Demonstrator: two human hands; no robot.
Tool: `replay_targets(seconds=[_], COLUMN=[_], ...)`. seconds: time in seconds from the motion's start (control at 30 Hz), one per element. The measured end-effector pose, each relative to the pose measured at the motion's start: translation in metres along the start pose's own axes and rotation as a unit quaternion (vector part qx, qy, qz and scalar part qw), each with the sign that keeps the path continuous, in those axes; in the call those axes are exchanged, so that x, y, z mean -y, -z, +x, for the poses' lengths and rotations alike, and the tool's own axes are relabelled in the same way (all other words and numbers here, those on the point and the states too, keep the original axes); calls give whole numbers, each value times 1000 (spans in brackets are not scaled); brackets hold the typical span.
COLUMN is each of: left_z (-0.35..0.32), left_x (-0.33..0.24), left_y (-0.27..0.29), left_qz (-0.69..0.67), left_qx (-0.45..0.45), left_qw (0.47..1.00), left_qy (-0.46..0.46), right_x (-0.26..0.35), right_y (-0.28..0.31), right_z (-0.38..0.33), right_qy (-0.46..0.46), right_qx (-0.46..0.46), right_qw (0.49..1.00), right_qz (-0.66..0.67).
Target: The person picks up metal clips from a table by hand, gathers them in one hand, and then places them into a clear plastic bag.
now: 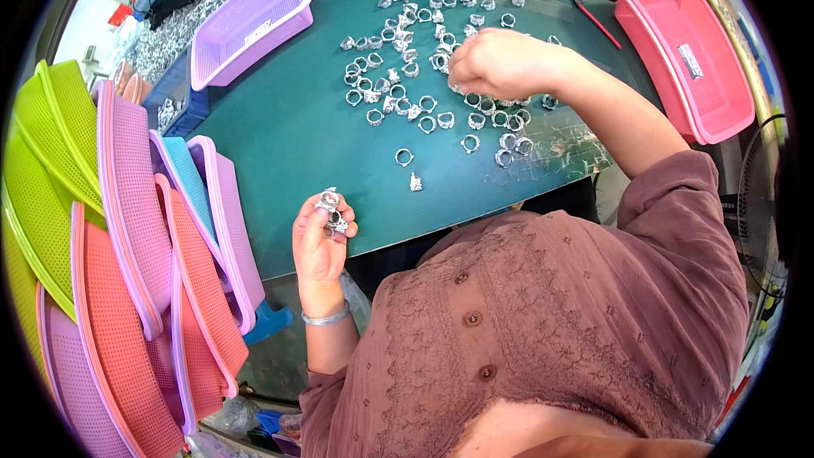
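Many silver-coloured metal rings lie scattered over the green table (271, 144), densest around its far middle. My left hand (316, 248) is closed around a few silver rings (328, 200), held up at the table's near-left edge. My right hand (502, 64) reaches over the scattered rings with its fingers curled downward and closed. Its fingertips touch down among the rings, and whatever lies between them is hidden. Between my hands, nearer to me, lie a single ring (404, 164) and a small silver piece (415, 183).
Pliers with red handles (599, 24) lie at the far right beside a pink basket (704, 68). A purple basket (252, 21) stands at the far left. Stacked purple, coral and green baskets (127, 220) crowd the left side. Behind them is a heap of silver pieces (199, 21).
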State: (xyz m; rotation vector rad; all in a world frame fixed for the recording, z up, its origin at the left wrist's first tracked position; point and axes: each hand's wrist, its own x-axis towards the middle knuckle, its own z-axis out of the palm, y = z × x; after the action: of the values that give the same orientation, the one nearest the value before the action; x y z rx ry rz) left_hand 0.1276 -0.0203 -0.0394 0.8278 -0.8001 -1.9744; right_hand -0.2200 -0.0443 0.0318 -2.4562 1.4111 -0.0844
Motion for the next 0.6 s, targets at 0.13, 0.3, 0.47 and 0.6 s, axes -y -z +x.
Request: replay_targets(seconds=[0.13, 0.3, 0.47, 0.6], left_z=[0, 0, -1, 1], left_x=[0, 1, 1, 1], left_y=[1, 3, 2, 1], left_qz=[-15, -21, -20, -21], left_qx=[-1, -5, -12, -12], left_qw=[1000, 1000, 1000, 1000], left_qy=[-1, -3, -6, -12], right_x=[-5, -5, -9, -20], right_y=[1, -23, -35, -17], right_z=[4, 4, -8, -15], right_qy=[-12, 1, 25, 70], right_qx=[-72, -123, -47, 3], right_qw=[994, 987, 994, 996], right_qz=[-86, -105, -91, 60])
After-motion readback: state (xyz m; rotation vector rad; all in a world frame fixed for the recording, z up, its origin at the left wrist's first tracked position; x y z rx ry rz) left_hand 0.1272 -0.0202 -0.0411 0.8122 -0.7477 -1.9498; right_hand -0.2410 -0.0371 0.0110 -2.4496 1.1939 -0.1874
